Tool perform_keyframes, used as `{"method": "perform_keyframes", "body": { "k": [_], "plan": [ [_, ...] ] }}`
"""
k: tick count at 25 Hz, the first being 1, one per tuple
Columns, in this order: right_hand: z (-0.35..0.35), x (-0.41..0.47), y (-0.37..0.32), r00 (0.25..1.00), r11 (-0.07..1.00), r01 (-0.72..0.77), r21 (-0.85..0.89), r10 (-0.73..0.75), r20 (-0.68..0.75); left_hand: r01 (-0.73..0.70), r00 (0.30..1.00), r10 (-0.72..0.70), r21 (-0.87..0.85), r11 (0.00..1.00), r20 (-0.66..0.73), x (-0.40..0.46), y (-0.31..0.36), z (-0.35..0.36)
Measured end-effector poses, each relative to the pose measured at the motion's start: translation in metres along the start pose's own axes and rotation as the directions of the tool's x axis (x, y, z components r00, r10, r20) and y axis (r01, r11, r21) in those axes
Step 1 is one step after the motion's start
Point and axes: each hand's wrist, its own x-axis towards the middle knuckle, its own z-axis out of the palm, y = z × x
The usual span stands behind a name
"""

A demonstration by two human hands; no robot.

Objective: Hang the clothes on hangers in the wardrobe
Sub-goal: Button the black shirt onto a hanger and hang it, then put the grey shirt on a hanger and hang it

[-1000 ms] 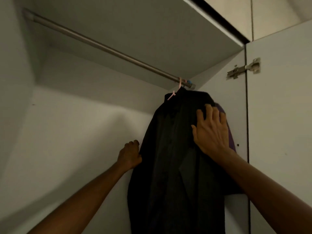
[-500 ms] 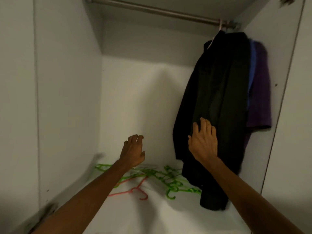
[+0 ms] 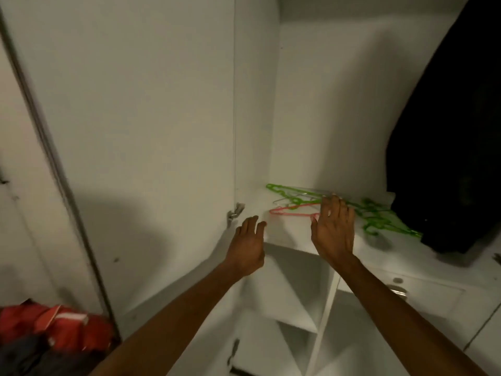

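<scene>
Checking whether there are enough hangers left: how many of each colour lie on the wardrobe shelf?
Green hangers: at least 2 (they are tangled, so the exact number is unclear)
Pink hanger: 1
Total: at least 3

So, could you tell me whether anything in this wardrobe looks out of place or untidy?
Yes: the spare hangers lie in a loose tangle on the wardrobe shelf instead of on a rail, green hangers overlapping a pink hanger. Red clothes are also heaped low down on the left, outside the compartment.
</scene>
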Motion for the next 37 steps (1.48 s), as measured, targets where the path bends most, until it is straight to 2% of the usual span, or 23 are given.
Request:
{"method": "perform_keyframes", "body": {
  "k": [2, 7, 11, 13, 15, 17, 20, 24, 26, 29, 33, 37],
  "plan": [
    [0.004, -0.041, -0.037, 0.999, 0.998, 0.042, 0.053, -0.043, 0.016, 0.006, 1.000, -0.006, 0.008, 1.000, 0.009, -0.065, -0.007, 0.004],
    [-0.003, -0.147, -0.134, 0.955, 0.940, 0.293, 0.175, -0.295, -0.016, 0.126, 0.992, -0.125, 0.063, 0.990, -0.007, -0.214, -0.046, -0.019],
    [-0.017, -0.214, -0.204, 0.918, 0.878, 0.388, 0.280, -0.395, -0.035, 0.226, 0.974, -0.225, 0.040, 0.973, -0.015, -0.321, -0.080, -0.043],
    [-0.022, -0.246, -0.239, 0.864, 0.797, 0.495, 0.346, -0.494, -0.097, 0.303, 0.953, -0.303, 0.031, 0.953, -0.008, -0.377, -0.094, -0.054],
    [-0.022, -0.275, -0.275, 0.770, 0.686, 0.623, 0.376, -0.622, -0.141, 0.408, 0.912, -0.409, 0.071, 0.910, 0.009, -0.433, -0.105, -0.064],
    [-0.023, -0.298, -0.315, 0.692, 0.599, 0.692, 0.403, -0.709, -0.137, 0.543, 0.837, -0.547, 0.098, 0.834, 0.011, -0.484, -0.121, -0.073],
    [-0.026, -0.326, -0.373, 0.646, 0.556, 0.690, 0.464, -0.762, -0.048, 0.685, 0.724, -0.690, 0.158, 0.711, -0.033, -0.547, -0.150, -0.092],
    [-0.015, -0.358, -0.435, 0.564, 0.521, 0.680, 0.516, -0.821, 0.087, 0.820, 0.571, -0.815, 0.125, 0.559, -0.096, -0.599, -0.177, -0.121],
    [-0.001, -0.366, -0.458, 0.518, 0.496, 0.693, 0.523, -0.847, 0.116, 0.857, 0.506, -0.862, 0.141, 0.495, -0.046, -0.615, -0.185, -0.127],
    [0.028, -0.376, -0.492, 0.479, 0.476, 0.693, 0.541, -0.865, 0.147, 0.854, 0.490, -0.869, 0.165, 0.494, 0.069, -0.639, -0.200, -0.108],
    [0.076, -0.389, -0.533, 0.429, 0.473, 0.674, 0.567, -0.876, 0.221, 0.887, 0.410, -0.903, 0.171, 0.428, 0.132, -0.658, -0.228, -0.069],
    [0.121, -0.389, -0.569, 0.427, 0.536, 0.606, 0.587, -0.842, 0.329, 0.895, 0.359, -0.908, 0.197, 0.401, 0.218, -0.652, -0.269, -0.047]
  ]
}}
